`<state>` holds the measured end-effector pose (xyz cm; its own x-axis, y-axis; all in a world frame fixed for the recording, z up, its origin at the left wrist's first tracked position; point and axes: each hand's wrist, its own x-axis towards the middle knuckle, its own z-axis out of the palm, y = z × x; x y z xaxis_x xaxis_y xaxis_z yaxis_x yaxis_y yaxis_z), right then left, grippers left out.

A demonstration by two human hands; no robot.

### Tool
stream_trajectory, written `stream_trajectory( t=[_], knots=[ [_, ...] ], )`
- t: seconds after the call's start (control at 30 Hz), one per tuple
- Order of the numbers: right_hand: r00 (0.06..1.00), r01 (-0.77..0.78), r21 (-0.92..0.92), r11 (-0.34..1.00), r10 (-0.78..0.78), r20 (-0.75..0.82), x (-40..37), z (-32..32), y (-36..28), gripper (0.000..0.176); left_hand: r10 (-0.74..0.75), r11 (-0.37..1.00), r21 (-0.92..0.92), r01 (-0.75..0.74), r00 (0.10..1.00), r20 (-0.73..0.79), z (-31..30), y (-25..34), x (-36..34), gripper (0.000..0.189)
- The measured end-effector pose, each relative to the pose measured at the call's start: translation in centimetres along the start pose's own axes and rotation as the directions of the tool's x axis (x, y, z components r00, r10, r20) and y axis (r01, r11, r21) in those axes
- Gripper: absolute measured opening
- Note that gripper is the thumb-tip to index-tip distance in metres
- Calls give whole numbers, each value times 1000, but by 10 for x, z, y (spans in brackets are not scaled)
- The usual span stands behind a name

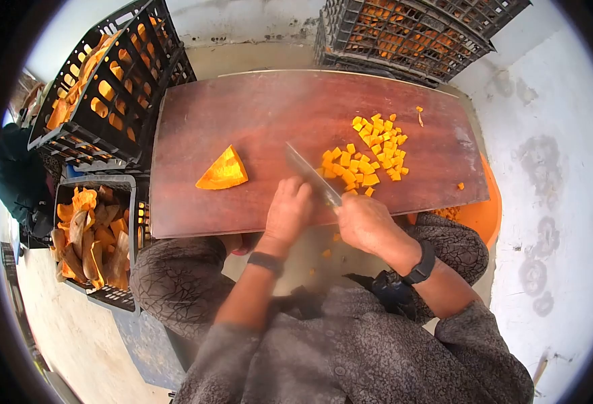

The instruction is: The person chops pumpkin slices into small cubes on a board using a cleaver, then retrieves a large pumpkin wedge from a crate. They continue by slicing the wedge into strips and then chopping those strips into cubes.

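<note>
My right hand is closed around the handle of a kitchen knife, its blade slanting toward the upper left over a reddish-brown board. Just left of the blade, my left hand is closed with its fingers curled down near the board's front edge. Whatever those fingers hold, if anything, is hidden. Orange pumpkin cubes lie in a loose pile to the right of the knife, several close against the blade. A pumpkin wedge rests alone on the left part of the board.
Under the board's right end sits an orange basin with small cubes inside. Black crates of pumpkin pieces stand at the left, above a lower crate of peeled-looking strips. More stacked crates rise behind. A white wall bounds the right.
</note>
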<state>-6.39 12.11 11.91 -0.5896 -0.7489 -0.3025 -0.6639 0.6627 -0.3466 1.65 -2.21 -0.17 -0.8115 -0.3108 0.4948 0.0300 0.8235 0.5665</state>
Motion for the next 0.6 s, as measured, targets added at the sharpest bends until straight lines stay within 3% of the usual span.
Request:
stream_trajectory(
  t=[0.13,0.23,0.3,0.43,0.5,0.6],
  knots=[
    [1000,10,26,1000,-9,-26,13,15,-2,18,-10,1000,0,10,999,36,1,-1,-2,25],
    [999,-10,-19,1000,9,-31,24,26,-8,15,-18,1000,-13,17,999,-37,1,-1,1,20],
    [989,-66,71,995,74,-129,27,35,-10,23,-14,998,-56,14,1000,-2,1,-3,-2,21],
    [979,-115,175,978,141,-147,31,32,14,28,76,996,-48,-77,997,-25,0,-1,2,21],
    [981,-86,320,944,135,-136,30,32,23,29,16,994,-108,-16,1000,1,-6,3,3,22],
    [977,-107,250,962,148,-150,20,21,18,30,73,997,-26,-72,997,21,-19,8,5,24]
  ],
)
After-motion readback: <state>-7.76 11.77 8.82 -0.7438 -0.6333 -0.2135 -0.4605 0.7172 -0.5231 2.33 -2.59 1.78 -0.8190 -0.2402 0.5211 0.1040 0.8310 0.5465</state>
